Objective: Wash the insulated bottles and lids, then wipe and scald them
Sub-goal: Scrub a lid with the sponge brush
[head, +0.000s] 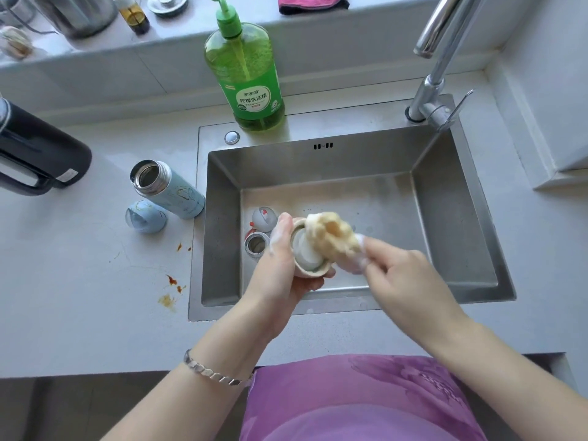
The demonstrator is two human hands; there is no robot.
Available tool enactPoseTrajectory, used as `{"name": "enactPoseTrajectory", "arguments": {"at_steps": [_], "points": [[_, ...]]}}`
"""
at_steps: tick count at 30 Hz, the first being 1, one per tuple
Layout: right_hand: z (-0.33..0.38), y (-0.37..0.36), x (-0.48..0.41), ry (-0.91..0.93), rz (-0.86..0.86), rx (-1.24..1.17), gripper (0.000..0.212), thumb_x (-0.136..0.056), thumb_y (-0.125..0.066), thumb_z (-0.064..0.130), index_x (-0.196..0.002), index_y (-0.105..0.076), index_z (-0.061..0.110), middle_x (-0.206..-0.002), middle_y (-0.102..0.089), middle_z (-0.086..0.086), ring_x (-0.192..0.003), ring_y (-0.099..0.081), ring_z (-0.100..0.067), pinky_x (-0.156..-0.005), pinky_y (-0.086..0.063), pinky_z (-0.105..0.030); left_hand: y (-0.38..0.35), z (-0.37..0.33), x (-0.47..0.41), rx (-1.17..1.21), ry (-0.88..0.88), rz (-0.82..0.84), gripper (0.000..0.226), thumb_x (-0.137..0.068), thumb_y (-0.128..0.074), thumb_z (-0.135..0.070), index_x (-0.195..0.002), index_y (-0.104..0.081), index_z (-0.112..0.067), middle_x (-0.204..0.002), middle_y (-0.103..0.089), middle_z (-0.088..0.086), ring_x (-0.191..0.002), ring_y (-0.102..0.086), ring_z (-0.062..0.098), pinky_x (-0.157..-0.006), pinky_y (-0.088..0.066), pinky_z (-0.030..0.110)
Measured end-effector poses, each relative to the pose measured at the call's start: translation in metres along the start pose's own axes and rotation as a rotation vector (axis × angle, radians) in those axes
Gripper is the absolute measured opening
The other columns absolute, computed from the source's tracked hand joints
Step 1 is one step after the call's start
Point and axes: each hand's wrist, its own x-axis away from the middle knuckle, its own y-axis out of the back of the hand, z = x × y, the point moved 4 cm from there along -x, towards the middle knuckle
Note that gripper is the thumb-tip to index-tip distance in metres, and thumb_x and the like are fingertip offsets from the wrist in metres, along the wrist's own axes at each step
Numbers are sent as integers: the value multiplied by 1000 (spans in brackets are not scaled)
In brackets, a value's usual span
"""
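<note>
Over the steel sink [451, 218], my left hand [280, 265] grips a cream-coloured bottle lid [307, 253] with its open side facing right. My right hand [397, 272] pinches a soapy yellow sponge [334, 238] and presses it into the lid's inside. Foam covers my fingertips. An open light-blue insulated bottle [168, 187] stands on the counter left of the sink, with its blue lid [144, 216] beside it. In the sink's left corner sits a grey lid part [264, 218] above the drain [256, 245].
A green dish-soap pump bottle [246, 74] stands behind the sink. The tap [436, 90] rises at the back right. A black kettle [35, 151] sits at the far left. Orange stains [170, 291] mark the counter. A pink cloth [311, 3] lies on the ledge.
</note>
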Motion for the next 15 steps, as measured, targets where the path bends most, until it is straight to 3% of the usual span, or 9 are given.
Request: {"name": "enactPoseTrajectory", "arguments": {"at_steps": [3,6,10,13,15], "points": [[8,-3,8,71,-18,57,25,-84,-43,28,-96,-63,21,-42,-22,6,-53,-24,-17,-45,-24,-34,1,-2,-2,43,-2,-18,64,-98,-26,-46,-56,-67,-20,-55,-60,0,-53,-51,13,-59,-36,29],[15,-6,12,66,31,51,18,-80,-46,26,-93,-57,23,-41,-26,4,-58,-24,-17,-44,-23,-36,0,4,-1,-7,20,-2,55,-99,-27,-46,-66,-59,-16,-53,-56,1,-52,-49,14,-55,-36,27],[0,1,3,-1,-22,115,27,-83,-41,29,-91,-65,20,-43,-25,-1,-53,-29,-23,-47,-31,-36,3,4,1,-54,42,-14,55,-99,-24,-46,-72,-62,-16,-56,-60,5,-49,-54,14,-55,-35,28],[20,-7,19,80,67,75,33,-79,-37,34,-88,-67,22,-48,-24,5,-60,-35,-25,-40,-29,-27,5,3,-2,31,40,-54,52,-98,-26,-46,-71,-58,-15,-55,-58,2,-57,-52,17,-59,-40,28],[11,-7,12,44,16,64,38,-78,-33,39,-88,-65,22,-44,-24,3,-60,-28,-23,-43,-26,-30,2,9,0,-26,48,-29,53,-99,-25,-46,-71,-60,-16,-55,-59,2,-57,-52,17,-58,-39,27]]}}
